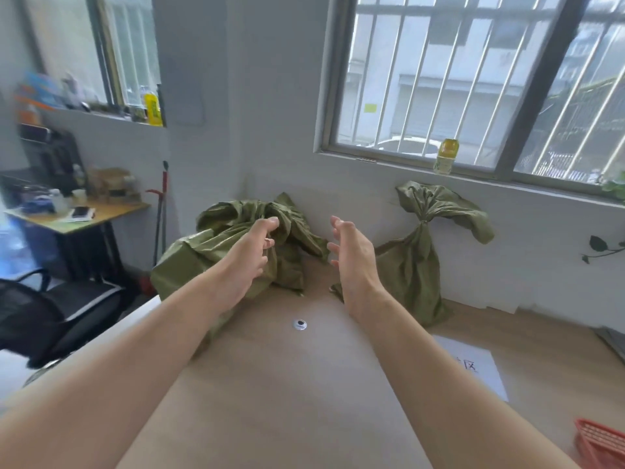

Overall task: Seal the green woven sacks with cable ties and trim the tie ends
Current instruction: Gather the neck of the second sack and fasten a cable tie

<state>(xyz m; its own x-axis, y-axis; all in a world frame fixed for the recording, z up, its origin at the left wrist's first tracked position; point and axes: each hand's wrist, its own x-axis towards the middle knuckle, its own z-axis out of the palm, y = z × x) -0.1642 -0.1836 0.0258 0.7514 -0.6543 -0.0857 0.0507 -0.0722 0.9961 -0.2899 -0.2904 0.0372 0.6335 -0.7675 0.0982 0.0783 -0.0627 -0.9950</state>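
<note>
Two green woven sacks stand at the far side of the wooden table (pixel 270 384), against the wall. The left sack (pixel 203 252) has a loose, floppy mouth that hangs open. The right sack (pixel 416 265) is gathered tight at its neck, and its top flares out above the pinch. Both arms stretch forward. My left hand (pixel 250 258) is in front of the left sack's loose mouth, fingers spread and curled, holding nothing. My right hand (pixel 351 255) hovers in the gap between the two sacks, palm facing left, fingers apart. No cable tie or cutter shows.
A small round grommet (pixel 300 324) sits in the tabletop. A white paper sheet (pixel 473 370) lies at the right, a red basket (pixel 602 445) at the bottom right corner. A bottle (pixel 447 156) stands on the windowsill. A black chair (pixel 50 309) and a cluttered desk (pixel 77 214) are at the left.
</note>
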